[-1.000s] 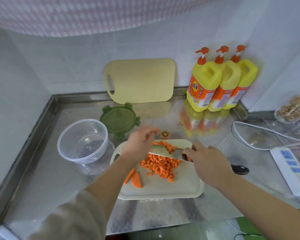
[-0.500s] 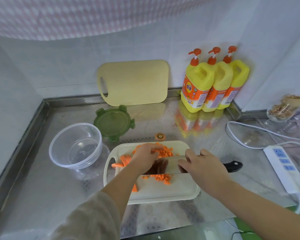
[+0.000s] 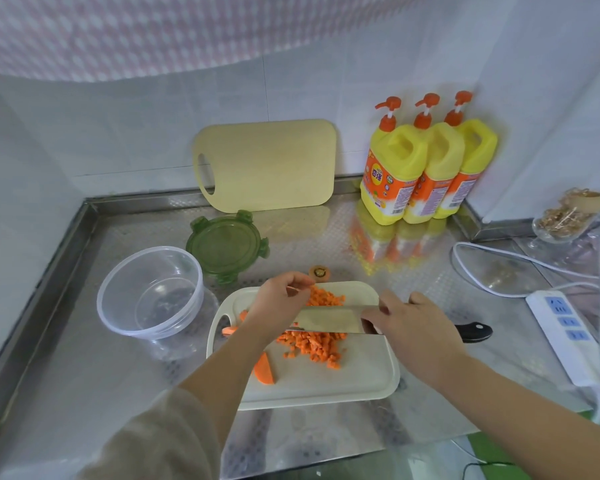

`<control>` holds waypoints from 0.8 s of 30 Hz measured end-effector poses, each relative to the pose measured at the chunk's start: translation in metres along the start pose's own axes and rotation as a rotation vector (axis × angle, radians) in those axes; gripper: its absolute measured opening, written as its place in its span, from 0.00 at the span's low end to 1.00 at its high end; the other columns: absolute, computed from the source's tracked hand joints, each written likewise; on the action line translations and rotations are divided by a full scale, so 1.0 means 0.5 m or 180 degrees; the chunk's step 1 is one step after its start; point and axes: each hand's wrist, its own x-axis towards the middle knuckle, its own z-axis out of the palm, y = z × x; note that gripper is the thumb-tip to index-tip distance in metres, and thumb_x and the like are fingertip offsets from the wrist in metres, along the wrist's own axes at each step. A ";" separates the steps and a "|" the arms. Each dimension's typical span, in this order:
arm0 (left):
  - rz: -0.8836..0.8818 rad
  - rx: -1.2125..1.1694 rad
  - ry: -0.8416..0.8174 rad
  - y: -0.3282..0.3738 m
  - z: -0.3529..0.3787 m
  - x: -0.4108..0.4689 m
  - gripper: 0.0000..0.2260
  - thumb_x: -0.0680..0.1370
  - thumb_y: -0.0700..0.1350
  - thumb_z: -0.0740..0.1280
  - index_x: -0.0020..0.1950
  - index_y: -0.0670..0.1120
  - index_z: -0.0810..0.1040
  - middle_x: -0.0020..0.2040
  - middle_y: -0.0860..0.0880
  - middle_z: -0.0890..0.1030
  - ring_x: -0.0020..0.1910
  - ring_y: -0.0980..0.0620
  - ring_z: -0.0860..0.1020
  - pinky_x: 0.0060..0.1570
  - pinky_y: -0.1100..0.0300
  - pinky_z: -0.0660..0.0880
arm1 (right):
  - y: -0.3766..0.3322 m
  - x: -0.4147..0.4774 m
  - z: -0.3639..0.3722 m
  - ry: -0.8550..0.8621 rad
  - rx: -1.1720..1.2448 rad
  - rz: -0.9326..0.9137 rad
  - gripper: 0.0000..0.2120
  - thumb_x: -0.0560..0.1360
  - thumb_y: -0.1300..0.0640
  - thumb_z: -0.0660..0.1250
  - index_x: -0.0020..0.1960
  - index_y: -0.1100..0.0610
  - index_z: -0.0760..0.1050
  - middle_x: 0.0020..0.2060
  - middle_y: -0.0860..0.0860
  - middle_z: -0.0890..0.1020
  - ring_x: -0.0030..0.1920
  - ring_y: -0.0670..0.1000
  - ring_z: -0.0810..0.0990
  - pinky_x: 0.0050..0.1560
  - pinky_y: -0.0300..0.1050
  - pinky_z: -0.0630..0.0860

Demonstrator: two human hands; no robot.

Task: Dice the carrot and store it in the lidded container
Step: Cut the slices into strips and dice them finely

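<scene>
1. Pale yellow rectangular plastic cutting board (image 3: 267,164): upright, leaning against the white tiled wall (image 3: 146,126).
2. Three yellow pump bottles with orange caps (image 3: 426,168): side by side in the corner.
3. White power strip (image 3: 565,337): flat on the steel countertop (image 3: 66,358), at right.

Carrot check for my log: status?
Right hand grips knife; left hand above board, grip unclear. Carrot mostly diced; bowl empty, lid off. Nothing blocking bowl.

Bright, even daylight; soft focus; wide-angle edge distortion.
</scene>
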 end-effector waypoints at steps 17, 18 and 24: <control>-0.0599 0.0827 0.0181 -0.020 0.008 0.029 0.06 0.78 0.47 0.66 0.42 0.49 0.75 0.38 0.52 0.79 0.36 0.52 0.76 0.34 0.59 0.73 | 0.035 -0.042 -0.008 0.0464 0.0253 0.0353 0.29 0.40 0.70 0.77 0.37 0.50 0.80 0.28 0.49 0.72 0.25 0.46 0.45 0.34 0.37 0.39; -0.0603 0.0806 0.0176 -0.022 0.005 0.030 0.08 0.79 0.47 0.65 0.40 0.49 0.76 0.37 0.51 0.80 0.37 0.51 0.77 0.37 0.56 0.74 | 0.039 -0.041 -0.007 0.0486 0.0294 0.0454 0.29 0.40 0.70 0.77 0.37 0.50 0.80 0.28 0.49 0.72 0.25 0.45 0.45 0.33 0.36 0.39; -0.0328 0.0685 -0.0467 -0.025 -0.016 -0.003 0.12 0.81 0.43 0.56 0.50 0.49 0.80 0.34 0.58 0.81 0.39 0.48 0.79 0.41 0.58 0.73 | 0.014 -0.021 -0.001 -0.0046 0.1096 0.0835 0.19 0.75 0.60 0.60 0.62 0.44 0.72 0.52 0.47 0.74 0.44 0.54 0.79 0.38 0.41 0.68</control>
